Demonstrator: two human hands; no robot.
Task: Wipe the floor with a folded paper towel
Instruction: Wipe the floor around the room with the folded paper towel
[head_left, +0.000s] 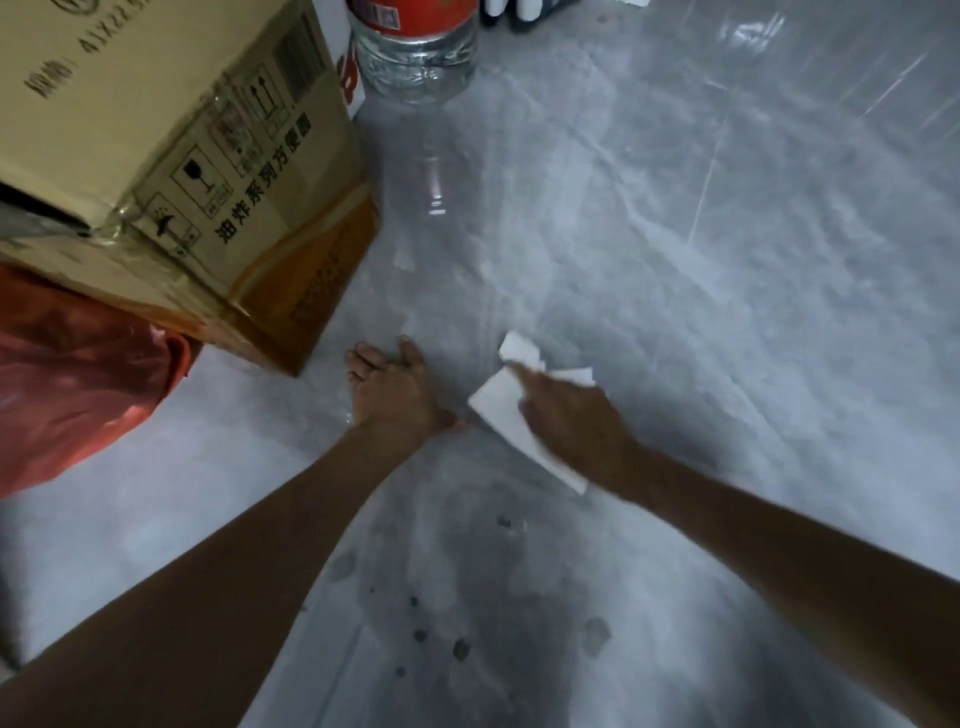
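A white folded paper towel (501, 410) lies against the grey floor (701, 270) in the middle of the head view. My right hand (566, 421) is on top of it and covers its right half, with one finger stretched along its upper edge; whether the fingers curl round it is hidden. To its left, my left hand (395, 389) rests flat on the floor with relaxed fingers and holds nothing. Dark wet spots (457, 644) mark the floor nearer to me, between my two forearms.
Stacked cardboard boxes (171, 156) stand at the left, close to my left hand. An orange plastic bag (78, 395) lies below them. A large clear water bottle (415, 47) stands at the top centre. Bare floor stretches to the right.
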